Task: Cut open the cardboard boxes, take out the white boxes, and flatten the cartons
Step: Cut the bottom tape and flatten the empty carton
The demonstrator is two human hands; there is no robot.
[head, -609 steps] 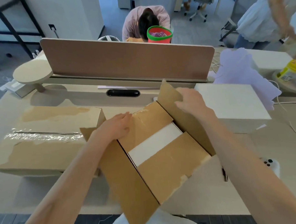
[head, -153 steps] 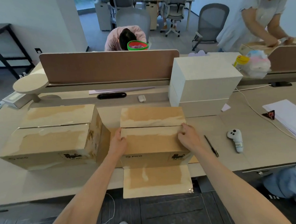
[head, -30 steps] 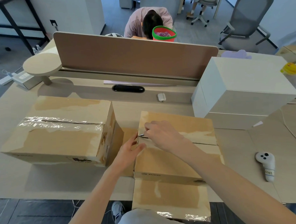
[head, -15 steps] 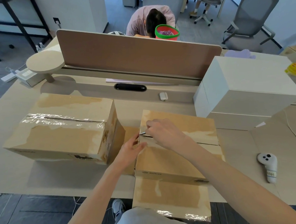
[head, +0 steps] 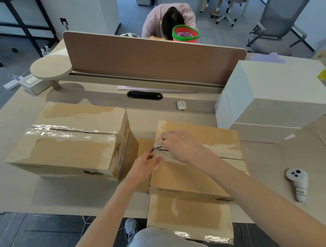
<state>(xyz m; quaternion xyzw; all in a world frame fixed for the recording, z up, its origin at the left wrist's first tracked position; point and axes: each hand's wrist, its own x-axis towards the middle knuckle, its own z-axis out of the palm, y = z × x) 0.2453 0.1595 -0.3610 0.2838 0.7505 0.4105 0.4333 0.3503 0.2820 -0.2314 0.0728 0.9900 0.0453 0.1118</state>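
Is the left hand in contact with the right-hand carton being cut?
Touching. The head view shows the left hand braced against the carton at its left end, thumb over the top edge; the right hand holds a metal tool.

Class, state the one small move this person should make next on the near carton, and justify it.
Probably draw the metal tool rightwards along the seam: the right hand holds its tip at the seam's left end on the near carton, which the left hand steadies.
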